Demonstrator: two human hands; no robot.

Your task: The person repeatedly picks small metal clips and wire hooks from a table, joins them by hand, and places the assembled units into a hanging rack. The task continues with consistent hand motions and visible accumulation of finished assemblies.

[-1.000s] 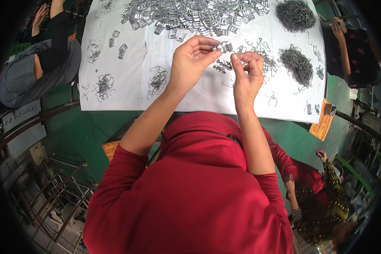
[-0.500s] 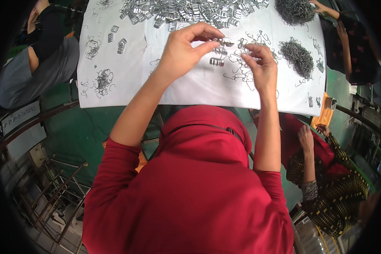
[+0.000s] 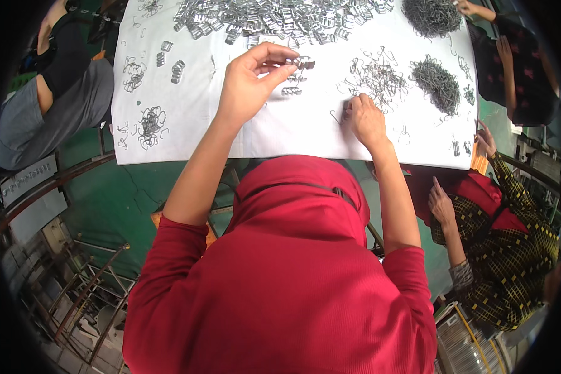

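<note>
On the white sheet-covered table (image 3: 168, 146), we pinch a small shiny metal clip (image 3: 303, 62) between thumb and fingertips of our raised left hand (image 3: 250, 84), while our right hand (image 3: 366, 119), fingers curled down, presses on loose thin bent wire hooks (image 3: 374, 78) beside dark tangled wire heaps (image 3: 438, 82).
</note>
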